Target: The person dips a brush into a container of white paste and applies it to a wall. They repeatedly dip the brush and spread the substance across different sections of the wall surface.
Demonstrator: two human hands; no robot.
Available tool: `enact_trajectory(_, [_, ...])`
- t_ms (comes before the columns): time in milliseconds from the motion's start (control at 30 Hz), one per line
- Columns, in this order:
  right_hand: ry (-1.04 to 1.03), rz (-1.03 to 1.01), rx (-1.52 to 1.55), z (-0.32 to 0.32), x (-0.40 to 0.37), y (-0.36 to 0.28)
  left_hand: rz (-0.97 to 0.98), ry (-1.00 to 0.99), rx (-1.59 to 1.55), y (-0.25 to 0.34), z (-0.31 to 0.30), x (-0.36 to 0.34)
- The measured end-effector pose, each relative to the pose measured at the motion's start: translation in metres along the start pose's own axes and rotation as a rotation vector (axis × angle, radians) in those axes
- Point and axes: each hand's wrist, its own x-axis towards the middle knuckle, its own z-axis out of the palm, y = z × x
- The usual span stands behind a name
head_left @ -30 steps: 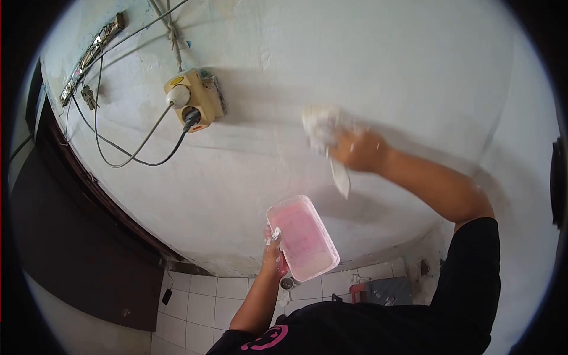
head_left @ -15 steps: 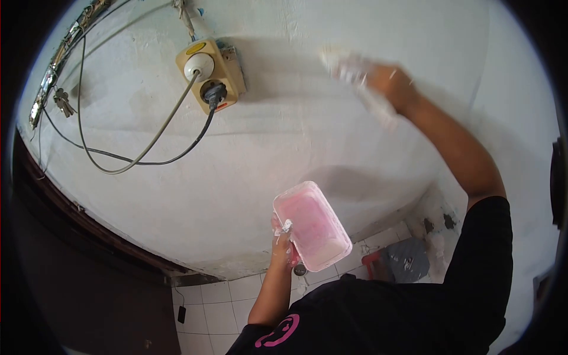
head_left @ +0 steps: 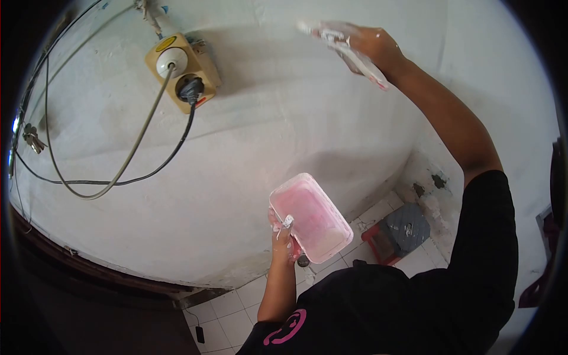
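Your right hand (head_left: 376,47) has moved higher along the wall (head_left: 236,148), the white-smeared piece (head_left: 349,52) now looks thinner, and more of the stool (head_left: 404,229) is showing.

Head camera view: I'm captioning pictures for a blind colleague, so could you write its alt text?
A person's right hand holds a thin, white-smeared object up near a pale wall, while the left hand holds a pink rectangular tub below. At upper left, two plugs sit in a yellowish socket.
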Motion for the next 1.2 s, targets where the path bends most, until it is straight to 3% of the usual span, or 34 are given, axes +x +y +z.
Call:
enact_trajectory(33, [0.054, 0.072, 0.014, -0.003, 0.001, -0.005, -0.005, -0.013, -0.027, 0.0, 0.002, 0.001])
enact_trajectory(100, [-0.12, -0.061, -0.145, 0.038, -0.041, -0.012, -0.011, -0.019, -0.059, -0.001, 0.006, 0.001])
enact_trajectory(167, [-0.165, -0.218, 0.009, 0.076, -0.092, -0.052, 0.022, 0.02, -0.071, -0.004, 0.009, 0.0])
enact_trajectory(200, [-0.333, -0.327, 0.086, 0.085, -0.117, -0.065, 0.035, 0.023, -0.079, -0.007, 0.009, 0.0])
enact_trajectory(233, [-0.639, -0.223, 0.197, 0.073, -0.12, -0.082, 0.019, 0.014, -0.043, -0.009, 0.007, 0.001])
enact_trajectory(267, [-0.814, -0.285, 0.138, 0.084, -0.128, -0.08, 0.005, 0.004, -0.004, -0.01, 0.006, 0.0])
enact_trajectory(300, [-0.795, -0.302, 0.127, 0.081, -0.117, -0.071, 0.031, 0.004, -0.003, -0.01, 0.009, 0.0])
enact_trajectory(433, [-0.347, -0.092, 0.351, 0.042, -0.037, 0.002, 0.011, 0.066, 0.001, -0.012, 0.023, 0.003])
enact_trajectory(467, [-0.611, 0.222, 0.248, -0.014, 0.01, -0.002, 0.007, 0.068, -0.04, -0.016, 0.024, 0.007])
enact_trajectory(500, [-0.531, 0.564, 0.785, -0.023, 0.028, 0.025, 0.001, 0.071, -0.08, -0.018, 0.027, 0.013])
enact_trajectory(533, [-0.046, 0.045, 0.162, -0.014, 0.026, 0.049, 0.016, 0.076, -0.08, -0.019, 0.028, 0.015])
enact_trajectory(567, [0.384, -0.23, -0.162, -0.028, 0.048, 0.05, 0.016, 0.075, -0.078, -0.02, 0.03, 0.018])
enact_trajectory(633, [0.358, -0.206, -0.182, -0.016, 0.043, 0.062, 0.019, 0.094, -0.074, -0.027, 0.035, 0.021])
enact_trajectory(700, [0.349, -0.402, -0.17, 0.015, 0.015, 0.044, -0.038, 0.108, -0.014, -0.029, 0.036, 0.024])
enact_trajectory(767, [0.255, -0.533, -0.109, 0.042, -0.034, 0.017, 0.022, 0.146, -0.014, -0.039, 0.061, 0.03])
enact_trajectory(833, [0.068, -0.614, 0.287, 0.051, -0.068, -0.004, 0.085, 0.176, -0.027, -0.051, 0.07, 0.034])
enact_trajectory(867, [0.077, -0.623, 0.284, 0.054, -0.069, 0.001, 0.073, 0.191, -0.042, -0.055, 0.064, 0.035])
enact_trajectory(933, [-0.142, -0.593, 0.365, 0.046, -0.057, 0.012, 0.084, 0.201, -0.058, -0.055, 0.068, 0.036])
enact_trajectory(967, [-0.285, -0.435, 0.347, 0.04, -0.041, 0.031, 0.092, 0.191, -0.111, -0.054, 0.073, 0.036])
enact_trajectory(1000, [-0.215, -0.4, 0.404, 0.017, -0.015, 0.05, 0.099, 0.179, -0.169, -0.052, 0.076, 0.035])
enact_trajectory(1067, [0.238, -0.407, 0.384, -0.007, 0.02, 0.082, 0.118, 0.187, -0.213, -0.051, 0.077, 0.039])
enact_trajectory(1133, [0.46, -0.382, 0.123, -0.043, 0.042, 0.097, 0.153, 0.18, -0.194, -0.049, 0.077, 0.04])
enact_trajectory(1200, [0.472, -0.384, 0.102, -0.043, 0.044, 0.109, 0.168, 0.171, -0.179, -0.046, 0.078, 0.04])
